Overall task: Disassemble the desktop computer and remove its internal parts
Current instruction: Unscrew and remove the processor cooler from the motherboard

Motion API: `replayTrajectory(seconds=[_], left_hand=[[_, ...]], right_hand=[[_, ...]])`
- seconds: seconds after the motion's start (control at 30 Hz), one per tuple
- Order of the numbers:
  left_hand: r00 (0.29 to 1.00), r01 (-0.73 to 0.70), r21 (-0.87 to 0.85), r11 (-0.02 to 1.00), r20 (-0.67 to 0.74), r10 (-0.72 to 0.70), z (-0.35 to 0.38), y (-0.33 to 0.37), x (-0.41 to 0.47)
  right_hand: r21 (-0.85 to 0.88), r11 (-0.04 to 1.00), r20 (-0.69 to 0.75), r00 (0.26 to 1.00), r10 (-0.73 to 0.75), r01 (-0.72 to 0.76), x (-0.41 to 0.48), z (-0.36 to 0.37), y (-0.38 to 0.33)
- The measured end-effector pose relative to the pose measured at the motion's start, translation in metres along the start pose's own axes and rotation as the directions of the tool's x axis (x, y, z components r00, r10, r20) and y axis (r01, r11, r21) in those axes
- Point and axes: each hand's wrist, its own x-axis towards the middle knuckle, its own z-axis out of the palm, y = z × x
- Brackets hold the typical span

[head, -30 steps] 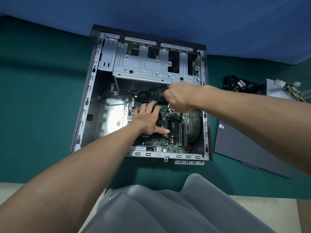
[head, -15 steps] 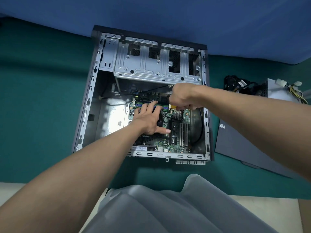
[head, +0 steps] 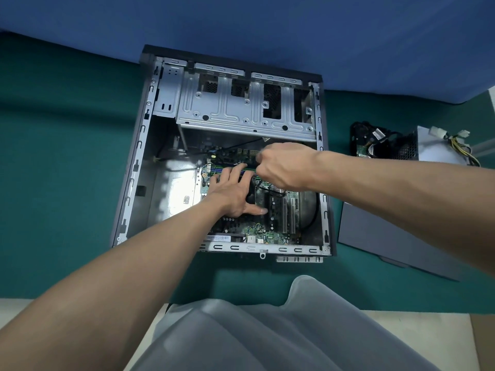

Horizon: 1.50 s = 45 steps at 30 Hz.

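Right hand (head: 284, 167) perhaps slightly nearer

A teal-green counter (head: 67, 162) spreads across the frame, its covering plain and smooth. A deep blue cloth (head: 241, 22) rises along the counter's far edge, its lower hem curving upward near the far right corner. A pale beige strip (head: 401, 341) borders the counter's near edge, overlapped by loose grey fabric (head: 267, 333) of a person's garment.

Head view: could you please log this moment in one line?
case open; left hand flat on motherboard; right hand curled, grasp hidden
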Motion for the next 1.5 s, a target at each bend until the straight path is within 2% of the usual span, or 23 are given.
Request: replayTrajectory(seconds=[0.07, 0.13, 0.2, 0.27, 0.3, 0.33, 0.37, 0.47, 0.6, 0.7, 0.83, 0.93, 1.0, 1.03, 1.1, 1.13, 1.17, 1.2, 1.23, 1.33, 1.4, 1.47, 1.5], left_hand=[[1.0, -0.007, -0.019, 1.0, -0.012, 0.007, 0.001, -0.001, 0.0], [1.0, -0.013, -0.03, 0.999, -0.014, 0.013, 0.001, -0.001, -0.001], [1.0, -0.011, -0.008, 1.0, -0.007, 0.011, 0.0, -0.001, -0.001], [1.0, -0.013, -0.009, 1.0, -0.01, 0.013, 0.0, 0.0, -0.002], [1.0, -0.014, -0.013, 1.0, -0.011, 0.014, -0.001, 0.0, -0.002], [1.0, -0.015, -0.016, 1.0, -0.011, 0.015, -0.001, 0.001, -0.002], [1.0, -0.014, -0.02, 1.0, -0.009, 0.014, -0.001, 0.0, -0.003], [1.0, -0.011, -0.026, 1.0, -0.009, 0.01, -0.001, 0.0, -0.003], [1.0, -0.014, -0.027, 1.0, -0.016, 0.013, 0.0, 0.001, -0.002], [1.0, -0.011, -0.025, 1.0, -0.019, 0.01, 0.0, 0.001, -0.001], [1.0, 0.006, 0.004, 1.0, 0.002, -0.006, 0.0, 0.001, 0.0], [1.0, 0.001, 0.0, 1.0, -0.01, -0.001, 0.002, -0.001, -0.001], [1.0, -0.003, -0.011, 1.0, -0.02, 0.002, 0.001, -0.001, -0.001], [1.0, -0.003, -0.007, 1.0, -0.015, 0.003, 0.001, -0.001, -0.001], [1.0, -0.006, -0.009, 1.0, -0.013, 0.006, 0.0, -0.002, -0.001], [1.0, -0.012, -0.021, 1.0, -0.021, 0.011, 0.0, -0.001, -0.001], [1.0, -0.016, -0.031, 0.999, -0.027, 0.016, 0.0, -0.001, -0.002], [0.999, -0.019, -0.036, 0.999, -0.029, 0.018, 0.0, -0.001, -0.003], [0.999, -0.019, -0.035, 0.999, -0.028, 0.018, 0.0, -0.001, -0.004], [1.0, -0.012, -0.023, 1.0, -0.027, 0.012, -0.002, 0.001, -0.004], [1.0, -0.012, -0.026, 1.0, -0.026, 0.012, -0.002, 0.001, -0.004], [1.0, -0.005, -0.02, 1.0, -0.019, 0.005, -0.001, 0.001, -0.003], [1.0, 0.0, -0.015, 1.0, -0.013, -0.001, 0.0, 0.001, -0.002]], right_hand=[[0.113, 0.991, -0.007, 0.998, 0.068, -0.067, 0.003, 0.002, 0.004], [0.373, 0.897, 0.052, 0.971, 0.235, -0.237, 0.004, 0.003, 0.006], [0.609, 0.65, 0.171, 0.876, 0.452, -0.454, 0.006, 0.002, 0.007], [0.704, 0.357, 0.38, 0.751, 0.54, -0.614, 0.006, 0.001, 0.009], [0.695, 0.285, 0.46, 0.713, 0.529, -0.66, 0.004, -0.001, 0.009], [0.672, 0.284, 0.497, 0.701, 0.512, -0.684, 0.003, -0.003, 0.009], [0.643, 0.339, 0.491, 0.71, 0.504, -0.686, 0.004, -0.005, 0.009], [0.492, 0.614, 0.371, 0.787, 0.493, -0.617, 0.006, -0.005, 0.008], [0.4, 0.753, 0.276, 0.852, 0.444, -0.522, -0.004, -0.001, 0.008], [0.247, 0.908, 0.166, 0.938, 0.304, -0.338, -0.007, -0.006, 0.002], [0.051, 0.994, 0.058, 0.993, 0.098, -0.101, 0.0, -0.014, -0.011], [0.133, 0.98, 0.048, 0.988, 0.144, -0.149, 0.007, -0.014, -0.011], [0.349, 0.89, 0.074, 0.955, 0.287, -0.294, 0.009, -0.012, -0.008], [0.463, 0.8, 0.111, 0.92, 0.375, -0.382, 0.01, -0.011, -0.006], [0.648, 0.518, 0.276, 0.806, 0.524, -0.559, 0.012, -0.009, -0.002], [0.68, 0.372, 0.393, 0.743, 0.542, -0.631, 0.013, -0.008, 0.0], [0.672, 0.275, 0.493, 0.692, 0.527, -0.688, 0.014, -0.007, 0.002], [0.649, 0.249, 0.546, 0.668, 0.506, -0.719, 0.014, -0.008, 0.002], [0.625, 0.292, 0.543, 0.672, 0.504, -0.724, 0.015, -0.007, 0.003], [0.478, 0.616, 0.387, 0.78, 0.492, -0.626, 0.013, -0.012, 0.002], [0.364, 0.78, 0.301, 0.857, 0.419, -0.509, 0.006, -0.012, 0.001], [0.161, 0.931, 0.195, 0.935, 0.296, -0.328, -0.001, -0.011, 0.001], [0.061, 0.968, 0.145, 0.962, 0.231, -0.242, -0.002, -0.008, 0.0]])
